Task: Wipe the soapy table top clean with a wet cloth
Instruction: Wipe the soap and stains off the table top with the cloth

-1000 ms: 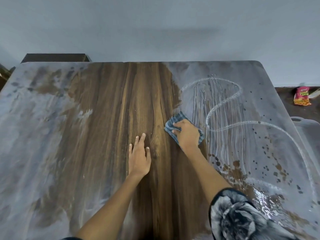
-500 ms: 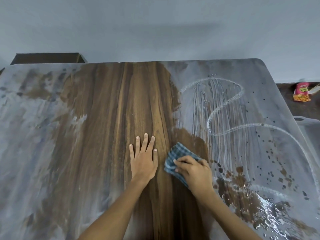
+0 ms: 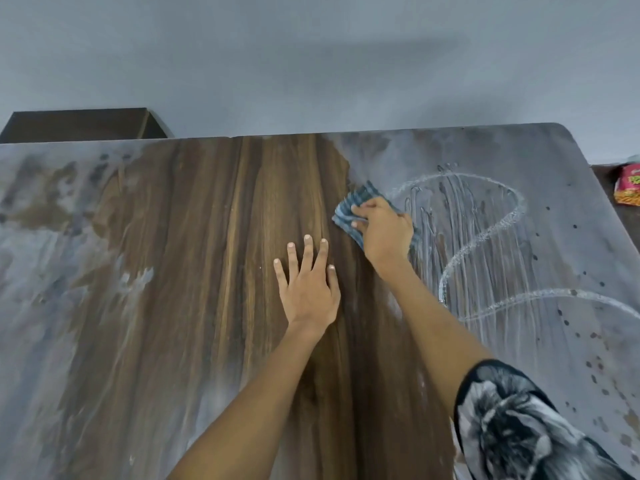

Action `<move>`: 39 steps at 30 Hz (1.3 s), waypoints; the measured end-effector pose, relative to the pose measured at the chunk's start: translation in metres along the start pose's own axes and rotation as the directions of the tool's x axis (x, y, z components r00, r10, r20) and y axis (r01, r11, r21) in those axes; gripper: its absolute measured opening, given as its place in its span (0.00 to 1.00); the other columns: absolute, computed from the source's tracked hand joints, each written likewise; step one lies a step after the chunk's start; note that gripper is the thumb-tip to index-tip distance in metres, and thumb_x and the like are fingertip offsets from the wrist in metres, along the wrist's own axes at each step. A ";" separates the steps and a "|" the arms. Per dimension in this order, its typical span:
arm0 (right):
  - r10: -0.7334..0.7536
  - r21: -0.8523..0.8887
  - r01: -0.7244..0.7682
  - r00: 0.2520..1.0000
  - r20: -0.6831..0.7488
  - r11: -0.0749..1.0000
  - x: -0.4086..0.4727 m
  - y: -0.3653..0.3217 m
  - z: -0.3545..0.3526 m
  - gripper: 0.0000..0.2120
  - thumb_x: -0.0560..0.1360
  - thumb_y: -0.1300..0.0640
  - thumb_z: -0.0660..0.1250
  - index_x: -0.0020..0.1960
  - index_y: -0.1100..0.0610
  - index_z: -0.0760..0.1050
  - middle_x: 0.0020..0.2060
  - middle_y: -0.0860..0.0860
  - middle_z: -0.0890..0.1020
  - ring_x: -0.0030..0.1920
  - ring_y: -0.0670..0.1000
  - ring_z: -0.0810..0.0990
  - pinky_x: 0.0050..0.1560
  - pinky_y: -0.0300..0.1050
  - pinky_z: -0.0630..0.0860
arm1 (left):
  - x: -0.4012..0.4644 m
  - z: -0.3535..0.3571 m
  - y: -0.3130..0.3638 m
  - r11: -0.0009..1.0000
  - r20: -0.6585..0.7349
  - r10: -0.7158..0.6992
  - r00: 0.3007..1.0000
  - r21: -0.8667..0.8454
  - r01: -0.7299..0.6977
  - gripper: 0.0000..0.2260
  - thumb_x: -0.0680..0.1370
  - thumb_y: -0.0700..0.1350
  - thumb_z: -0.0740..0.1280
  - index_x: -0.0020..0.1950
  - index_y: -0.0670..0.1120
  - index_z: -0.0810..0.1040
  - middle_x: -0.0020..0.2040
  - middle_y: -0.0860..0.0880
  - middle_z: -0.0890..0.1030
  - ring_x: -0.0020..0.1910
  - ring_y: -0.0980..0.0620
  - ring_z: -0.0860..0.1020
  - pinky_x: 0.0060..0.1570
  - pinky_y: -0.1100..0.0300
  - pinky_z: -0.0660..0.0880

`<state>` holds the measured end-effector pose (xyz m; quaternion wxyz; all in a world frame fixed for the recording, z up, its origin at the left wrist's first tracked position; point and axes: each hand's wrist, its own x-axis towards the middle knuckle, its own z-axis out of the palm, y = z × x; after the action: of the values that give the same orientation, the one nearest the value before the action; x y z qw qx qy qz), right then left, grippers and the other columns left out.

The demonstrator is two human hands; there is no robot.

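The wooden table top [image 3: 214, 258] fills the view, with a dark, wiped band of wood grain down its middle. Grey soapy film covers its left part [image 3: 41, 271] and its right part [image 3: 519, 258], where white foam lines curl. My right hand [image 3: 384, 230] presses a blue checked cloth [image 3: 349, 213] flat on the table at the edge between the wiped band and the right soapy area. My left hand [image 3: 308, 285] rests flat on the wiped wood, fingers spread, holding nothing, just left of and nearer than the cloth.
A grey wall runs behind the table. A dark wooden piece of furniture [image 3: 79, 124] stands past the far left edge. A red and yellow snack packet [image 3: 628, 185] lies on a dark surface beyond the table's right edge.
My right hand has pushed the cloth away from me, from beside my left hand towards the far part of the table. My left hand has stayed flat in about the same place.
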<state>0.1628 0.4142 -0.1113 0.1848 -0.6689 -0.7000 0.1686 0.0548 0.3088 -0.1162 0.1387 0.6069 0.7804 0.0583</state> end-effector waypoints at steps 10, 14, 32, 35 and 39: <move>-0.255 -0.045 0.262 0.959 0.122 0.964 -0.090 0.034 -0.032 0.14 0.68 0.57 0.73 0.53 0.47 0.81 0.47 0.41 0.81 0.42 0.49 0.80 0.42 0.45 0.75 | 0.061 -0.001 -0.012 0.999 -0.078 0.032 0.996 -0.032 -0.034 0.21 0.81 0.52 0.47 0.75 0.54 0.53 0.76 0.54 0.53 0.75 0.47 0.46 0.71 0.46 0.39; -0.113 -0.073 0.115 0.993 0.028 0.991 -0.054 0.048 -0.034 0.12 0.71 0.57 0.71 0.53 0.49 0.81 0.49 0.44 0.81 0.42 0.49 0.81 0.49 0.45 0.70 | 0.062 0.007 -0.014 0.998 -0.137 0.039 0.990 -0.037 -0.045 0.21 0.81 0.52 0.47 0.75 0.54 0.56 0.76 0.53 0.56 0.75 0.46 0.48 0.72 0.46 0.43; -0.275 -0.055 0.276 0.961 0.025 0.960 0.011 0.033 -0.016 0.10 0.74 0.55 0.66 0.54 0.47 0.81 0.51 0.44 0.81 0.43 0.49 0.79 0.47 0.44 0.71 | 0.072 0.007 -0.014 0.993 -0.108 0.102 0.989 0.068 -0.095 0.27 0.77 0.57 0.45 0.75 0.49 0.56 0.76 0.49 0.57 0.75 0.43 0.51 0.71 0.41 0.49; -0.076 -0.169 0.064 0.995 -0.068 0.983 0.058 0.028 -0.014 0.11 0.77 0.53 0.63 0.57 0.48 0.79 0.54 0.46 0.79 0.45 0.52 0.79 0.48 0.43 0.69 | 0.073 0.009 -0.015 0.993 -0.106 0.104 0.989 0.062 -0.098 0.27 0.77 0.58 0.46 0.75 0.50 0.57 0.75 0.50 0.57 0.75 0.43 0.52 0.71 0.40 0.50; 0.128 -0.305 -0.155 0.986 -0.105 0.940 0.119 -0.009 0.000 0.11 0.79 0.58 0.60 0.58 0.53 0.77 0.57 0.52 0.75 0.47 0.54 0.77 0.40 0.42 0.66 | 0.072 0.009 -0.015 0.995 -0.122 0.101 0.987 0.040 -0.097 0.27 0.77 0.58 0.47 0.74 0.51 0.58 0.75 0.50 0.58 0.75 0.44 0.52 0.71 0.41 0.48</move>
<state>0.1506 0.5324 -0.1030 0.0933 -0.7448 -0.6595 0.0405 0.0268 0.3740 -0.1392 0.0768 0.6423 0.7574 0.0893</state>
